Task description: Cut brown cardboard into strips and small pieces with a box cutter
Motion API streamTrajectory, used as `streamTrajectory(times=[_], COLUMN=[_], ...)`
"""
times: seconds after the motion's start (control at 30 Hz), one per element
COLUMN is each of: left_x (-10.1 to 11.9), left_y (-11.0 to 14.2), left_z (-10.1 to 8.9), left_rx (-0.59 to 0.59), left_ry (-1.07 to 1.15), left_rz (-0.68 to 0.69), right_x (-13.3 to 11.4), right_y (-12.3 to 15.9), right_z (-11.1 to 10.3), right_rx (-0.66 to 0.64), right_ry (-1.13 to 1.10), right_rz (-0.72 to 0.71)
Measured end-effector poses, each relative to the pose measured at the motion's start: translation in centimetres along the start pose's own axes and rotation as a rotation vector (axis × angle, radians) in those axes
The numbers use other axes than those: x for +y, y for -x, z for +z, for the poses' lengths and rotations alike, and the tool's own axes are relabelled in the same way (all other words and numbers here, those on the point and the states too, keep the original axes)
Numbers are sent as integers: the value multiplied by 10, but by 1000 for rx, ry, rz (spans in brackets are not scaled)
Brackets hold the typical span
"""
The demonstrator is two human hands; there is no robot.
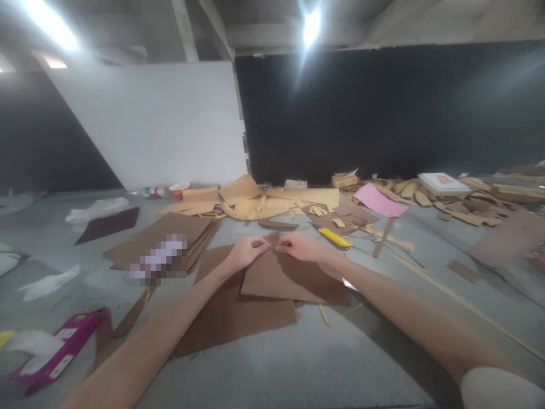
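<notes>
My left hand [246, 253] and my right hand [298, 247] meet at the far edge of a stiff brown sheet [289, 279]. Fingers of both hands are pinched together on that edge, close to each other. The sheet lies at an angle over a larger brown sheet [238, 326] on the floor. Just beyond my right hand is a yellow utility knife [336, 237]. Left of my left hand sits a stack of brown sheets [170, 224], partly covered by a blurred-out pale object [162, 258].
Tan offcuts [298, 197] and scraps run along the back. A pink sheet [380, 200] and a white box [443, 184] lie to the right. A purple package [63, 352] is at lower left. Clear plastic [97, 210] and a red-white bowl [179, 188] stand farther back.
</notes>
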State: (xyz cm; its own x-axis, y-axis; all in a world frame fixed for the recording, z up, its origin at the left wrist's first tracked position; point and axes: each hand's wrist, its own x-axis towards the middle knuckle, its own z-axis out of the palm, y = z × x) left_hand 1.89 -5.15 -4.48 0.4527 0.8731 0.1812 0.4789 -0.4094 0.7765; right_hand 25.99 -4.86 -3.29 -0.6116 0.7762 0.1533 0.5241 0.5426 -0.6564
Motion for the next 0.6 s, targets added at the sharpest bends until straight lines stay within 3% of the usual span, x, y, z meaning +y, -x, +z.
streamTrajectory(times=[0.1,0.23,0.33,0.43,0.53,0.6], left_x=[-8,-27,-32,-15,19,44], left_y=[-4,-9,-12,-18,-29,-38], left_z=[-16,-44,-54,-50,-40,-31], left_rx=[8,73,-44,-156,-72,-80], left_ry=[-61,-163,-176,-284,-415,-407], left_rz=[-12,-137,-191,-121,-17,36], right_x=[6,26,39,45,42,38], right_y=[2,13,23,27,28,27], right_z=[-3,-17,-21,-19,-21,-26], right_rx=[14,43,29,23,58,90], right_ry=[60,97,80,93,73,69], right_rz=[-4,61,74,76,67,65])
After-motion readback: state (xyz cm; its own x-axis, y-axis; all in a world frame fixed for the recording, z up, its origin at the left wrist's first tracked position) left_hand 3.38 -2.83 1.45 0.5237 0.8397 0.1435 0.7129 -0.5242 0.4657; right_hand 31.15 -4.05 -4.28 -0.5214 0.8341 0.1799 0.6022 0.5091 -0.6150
